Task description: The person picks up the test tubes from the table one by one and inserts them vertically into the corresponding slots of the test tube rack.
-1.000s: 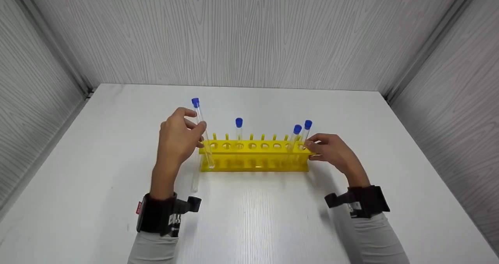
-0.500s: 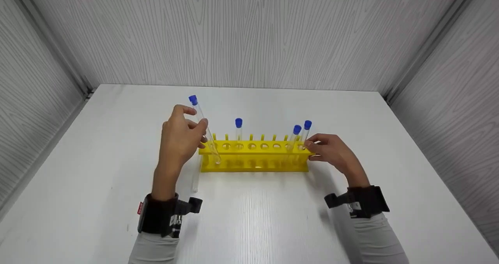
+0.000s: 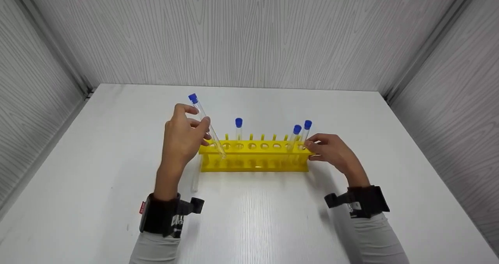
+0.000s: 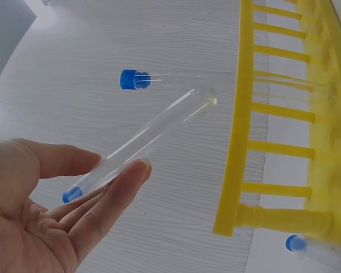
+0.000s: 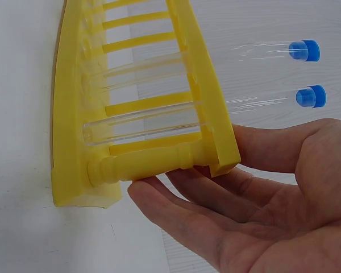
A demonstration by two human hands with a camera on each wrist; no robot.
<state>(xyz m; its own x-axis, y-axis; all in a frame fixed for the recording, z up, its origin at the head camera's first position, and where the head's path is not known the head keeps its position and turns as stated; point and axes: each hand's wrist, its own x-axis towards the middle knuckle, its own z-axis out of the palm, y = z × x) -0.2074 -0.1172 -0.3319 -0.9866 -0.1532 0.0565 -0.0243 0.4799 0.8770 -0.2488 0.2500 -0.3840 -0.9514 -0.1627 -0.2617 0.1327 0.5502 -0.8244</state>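
My left hand (image 3: 181, 137) pinches a clear test tube (image 4: 142, 142) with a blue cap between thumb and fingers. The tube leans, capped end up and to the left, its rounded bottom overlapping the left part of the yellow test tube rack (image 3: 257, 153) in the head view. In the left wrist view that bottom is outside the rack, beside a capped tube (image 4: 135, 79) standing in it. My right hand (image 3: 331, 151) grips the rack's right end, thumb at the top plate and fingers by the end post (image 5: 148, 162). Two capped tubes (image 5: 310, 96) stand in holes at that end.
Another clear tube (image 3: 195, 180) lies on the white table (image 3: 249, 217) by the rack's left end; its blue cap (image 4: 295, 243) shows in the left wrist view. Grey wood-grain panels (image 3: 249, 34) enclose the back and sides.
My left hand has shifted slightly right and up, and the tube in it tilts more, its bottom swinging right and up across the rack. The right hand and rack stay in place.
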